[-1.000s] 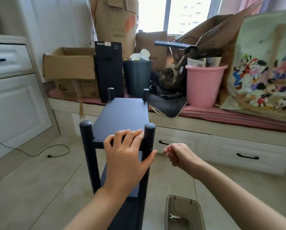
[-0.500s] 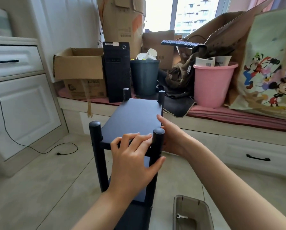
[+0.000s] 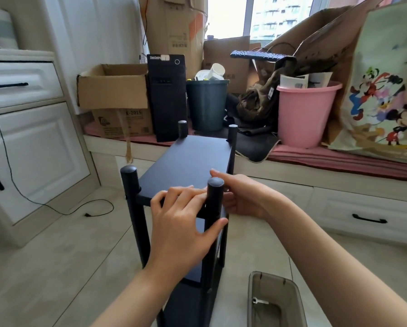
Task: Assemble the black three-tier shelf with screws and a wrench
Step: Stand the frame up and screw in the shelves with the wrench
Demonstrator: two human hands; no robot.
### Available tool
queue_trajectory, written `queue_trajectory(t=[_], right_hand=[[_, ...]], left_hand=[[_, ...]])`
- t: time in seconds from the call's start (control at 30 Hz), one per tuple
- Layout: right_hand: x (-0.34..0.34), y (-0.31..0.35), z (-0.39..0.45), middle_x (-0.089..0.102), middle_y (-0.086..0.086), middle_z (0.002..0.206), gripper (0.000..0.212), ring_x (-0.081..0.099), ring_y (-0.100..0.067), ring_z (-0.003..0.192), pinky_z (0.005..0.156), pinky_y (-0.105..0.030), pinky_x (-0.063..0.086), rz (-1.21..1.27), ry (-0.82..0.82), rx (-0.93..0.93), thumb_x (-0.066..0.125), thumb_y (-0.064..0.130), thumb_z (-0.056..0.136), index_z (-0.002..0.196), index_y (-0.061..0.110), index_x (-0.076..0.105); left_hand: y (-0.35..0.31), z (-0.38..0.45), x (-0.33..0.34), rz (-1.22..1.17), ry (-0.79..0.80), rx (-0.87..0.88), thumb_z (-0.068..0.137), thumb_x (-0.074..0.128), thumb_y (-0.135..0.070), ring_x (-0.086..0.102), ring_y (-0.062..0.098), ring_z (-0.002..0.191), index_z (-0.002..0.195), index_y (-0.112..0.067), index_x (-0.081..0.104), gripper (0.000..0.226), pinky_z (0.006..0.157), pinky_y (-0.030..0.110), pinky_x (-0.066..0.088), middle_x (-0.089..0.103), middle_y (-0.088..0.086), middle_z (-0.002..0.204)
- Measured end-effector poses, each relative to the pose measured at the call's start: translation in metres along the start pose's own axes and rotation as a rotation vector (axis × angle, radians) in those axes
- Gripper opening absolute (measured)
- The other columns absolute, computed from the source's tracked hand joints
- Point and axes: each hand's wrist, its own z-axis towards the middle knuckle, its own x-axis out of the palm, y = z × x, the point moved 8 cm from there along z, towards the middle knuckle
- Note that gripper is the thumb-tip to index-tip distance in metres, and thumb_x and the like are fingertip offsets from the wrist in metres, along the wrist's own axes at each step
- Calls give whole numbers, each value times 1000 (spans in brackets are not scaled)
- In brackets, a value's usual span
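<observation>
The black shelf is stood upright on the tiled floor. Its near right post is clasped by the left hand, fingers on the top board, thumb curled round the post. Just right of that post, the right hand is held against the board's edge; its grip cannot be told.

one head-worn view, looking forward and down, close above the shelf.

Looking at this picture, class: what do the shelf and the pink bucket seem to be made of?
Shelf: probably painted wood or board, though metal posts are possible; its matt black, even surface hardly shines. Pink bucket: likely plastic, with smooth uniform colour and a moulded rim.
</observation>
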Motion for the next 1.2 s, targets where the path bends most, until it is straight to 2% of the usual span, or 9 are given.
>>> queue_trajectory(t=[0.07,0.13,0.2,0.37,0.53,0.63,0.73,0.97,1.2], right_hand=[[-26,13,-2,29,5,54,48,25,-10,46,47,-22,22,-103,-158,-21,54,61,91,76,16,52],[-64,36,0,31,6,48,51,26,-10,41,44,-22,23,-124,-386,-102,51,58,94,88,8,63],[-90,57,9,31,7,44,46,26,-10,39,44,-21,23,-66,-500,-169,50,53,97,97,8,59],[-104,60,50,30,4,45,53,24,-11,41,46,-21,19,116,-472,-74,42,69,92,96,16,46],[-95,68,77,35,1,55,66,26,-11,41,43,-18,21,-75,-400,-83,44,84,78,97,22,50],[-90,79,83,38,0,60,60,29,-11,36,40,-17,24,-249,-442,-160,54,79,75,95,22,52],[-82,77,91,34,2,55,40,28,-11,35,43,-17,24,-263,-404,-187,67,59,74,77,24,47],[-89,69,94,43,2,58,25,33,-9,35,40,-18,27,-106,-455,-259,69,37,84,97,24,52],[-92,67,89,45,5,53,28,36,-9,34,41,-19,28,-130,-462,-282,67,41,85,105,26,56]], left_hand=[[1,-1,-1,1,-17,28,80,63,-61,53,14,112,107,-21,72,49,97,31,27,68,-10,108],[0,-2,-1,-2,-38,46,80,64,-61,55,14,112,105,-21,72,48,97,31,26,67,-11,107],[-1,-1,-1,-1,-53,55,80,65,-60,56,15,111,104,-20,72,47,98,31,27,67,-12,107],[-1,-2,0,2,-97,95,81,69,-54,57,16,109,99,-19,72,39,101,29,25,67,-11,103],[-1,1,2,-12,-117,119,80,70,-52,58,16,108,95,-21,69,34,101,29,25,64,-14,102],[0,2,2,-11,-122,136,80,70,-52,59,17,107,95,-22,67,34,100,28,25,63,-14,103],[0,2,3,-17,-123,136,80,70,-53,58,17,107,98,-25,62,34,100,27,23,62,-15,103],[3,4,2,-38,-82,129,83,67,-57,55,13,107,104,-30,56,36,94,29,22,58,-18,106],[-6,1,8,-9,-69,149,87,64,-58,55,14,107,107,-25,58,39,92,30,22,63,-12,106]])
